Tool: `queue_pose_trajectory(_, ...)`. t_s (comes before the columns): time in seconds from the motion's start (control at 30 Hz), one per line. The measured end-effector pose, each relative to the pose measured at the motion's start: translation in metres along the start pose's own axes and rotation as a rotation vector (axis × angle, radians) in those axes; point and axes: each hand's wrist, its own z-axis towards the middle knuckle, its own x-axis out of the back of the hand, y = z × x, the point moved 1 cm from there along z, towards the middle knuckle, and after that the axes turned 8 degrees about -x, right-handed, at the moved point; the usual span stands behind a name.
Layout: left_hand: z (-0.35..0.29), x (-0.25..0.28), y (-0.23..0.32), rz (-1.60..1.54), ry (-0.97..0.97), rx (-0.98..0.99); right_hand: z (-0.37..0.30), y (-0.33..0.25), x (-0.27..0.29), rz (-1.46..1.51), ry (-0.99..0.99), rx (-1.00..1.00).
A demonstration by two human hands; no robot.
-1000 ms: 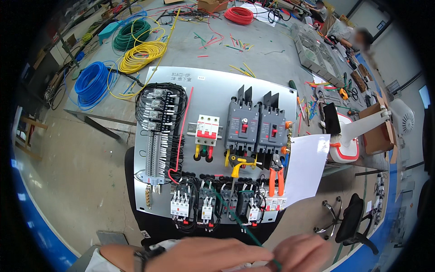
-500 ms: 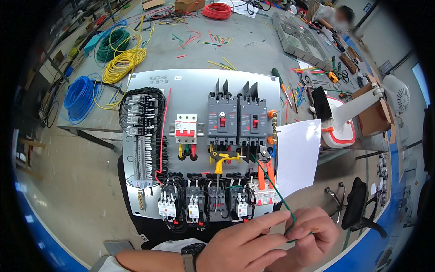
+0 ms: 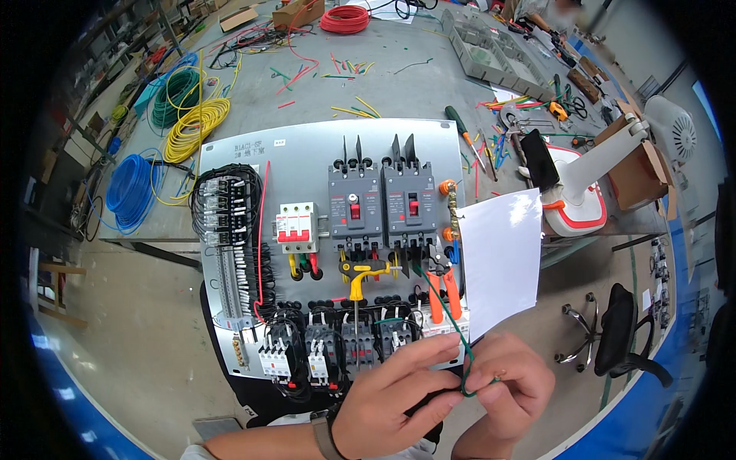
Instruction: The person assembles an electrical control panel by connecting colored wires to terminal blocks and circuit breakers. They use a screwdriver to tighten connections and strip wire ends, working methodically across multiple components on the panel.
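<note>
"So, both hands, relative to the metal mounting plate [image 3: 307,169]?"

"Down by the plate's near right corner, close together. On the right hand [image 3: 510,379], with thumb and forefinger pinched on the green wire [image 3: 448,316] near its end. On the left hand [image 3: 399,402], with bent fingers grasping the same wire at its bend, just beside the right fingertips."

"And beyond the fingers?"

"Back over the plate's near right part with that wire, up toward the lower end of the right-hand breaker. Touching the plate there or just above it? Cannot tell."

"On the plate itself?"

"Toward its far right, two gray molded-case circuit breakers [image 3: 355,203]. Left of the plate's middle, a white three-pole miniature circuit breaker [image 3: 297,228] with red levers. Along the near edge, a row of contactors [image 3: 358,343] among black wiring. Lengthwise over the left part, a loose red wire [image 3: 263,230]. In the near half, a yellow-and-black T-handled driver [image 3: 356,287], and right of that, orange-handled pliers [image 3: 453,297]."

"Off the plate?"

"Against its right side, a white paper sheet [image 3: 502,253]. Left of the plate, on the workbench [image 3: 399,92], coils of blue wire [image 3: 129,192] and yellow wire [image 3: 195,130]. Well beyond the far edge, a red wire coil [image 3: 345,19]."
</note>
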Motion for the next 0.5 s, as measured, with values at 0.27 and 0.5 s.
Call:
queue_pose_trajectory(0.27,0.003,-0.005,-0.003,-0.049,0.040,0.066,0.000,0.009,0.009,-0.040,-0.017,-0.062)
queue_pose_trajectory(0.5,0.001,-0.008,-0.038,-0.220,0.255,0.237,0.026,0.040,-0.011,-0.156,0.027,-0.233)
